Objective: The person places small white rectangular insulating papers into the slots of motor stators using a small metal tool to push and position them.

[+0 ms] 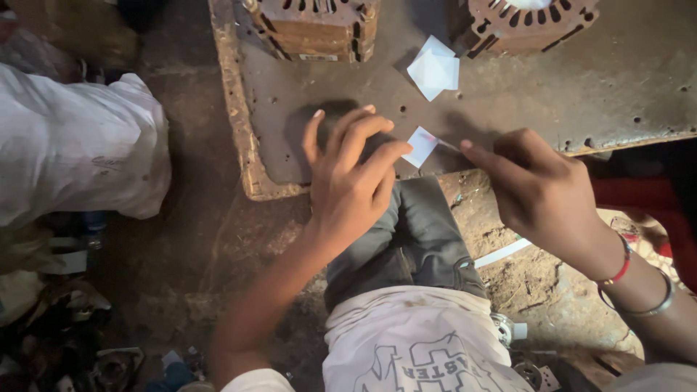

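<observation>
Landmark: the worn metal slab (508, 109) with a rusty rim, lying on the dirt floor ahead of the person's knee.
Paper in hand: a small white paper piece (420, 146) at the slab's near edge, pinched between both hands.
Left hand (352, 181): fingers spread and curved, fingertips closing on the paper's left side — not wide, not a fist.
Right hand (534, 185): fingers drawn together narrowly, pinching the paper's right corner; a thin sliver may be between them, too small to tell.
Already shaped: a folded white paper (434, 70) lies apart, farther up the slab, beside the two slotted motor cores (319, 25) at its far edge.
Progress: judging by this — one piece looks finished, the second is mid-fold, and nothing sits in the cores' slots as far as can be seen.
</observation>
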